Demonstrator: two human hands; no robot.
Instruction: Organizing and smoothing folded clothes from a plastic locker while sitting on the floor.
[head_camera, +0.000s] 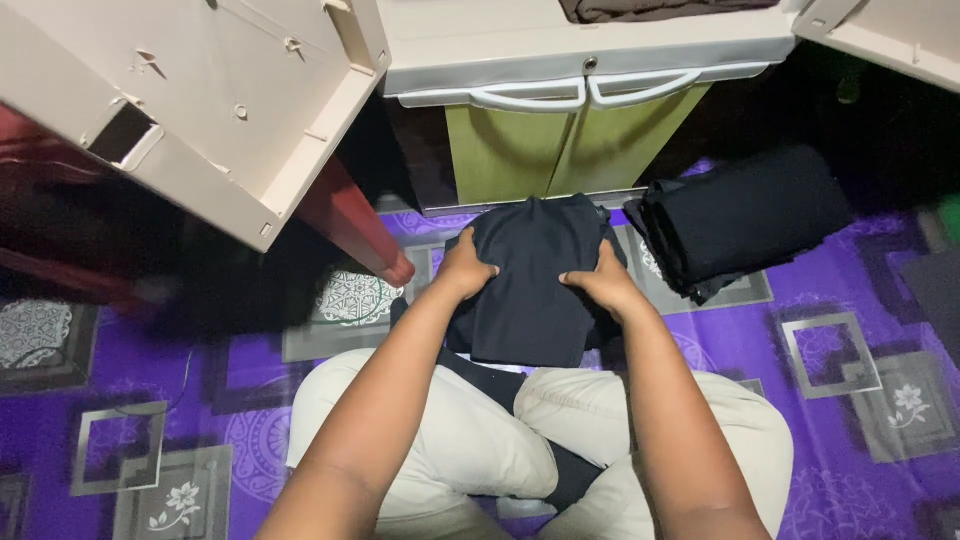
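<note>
Both hands press a folded dark garment (530, 285) on the purple patterned floor mat (820, 400), just beyond the knees: left hand (466, 266) grips its left edge, right hand (600, 284) its right, seemingly clasping. A dark folded stack (745, 220) lies right.

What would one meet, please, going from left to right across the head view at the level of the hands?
Red furniture leg → left hand → dark folded garment → right hand → stack of folded black clothes.
</note>
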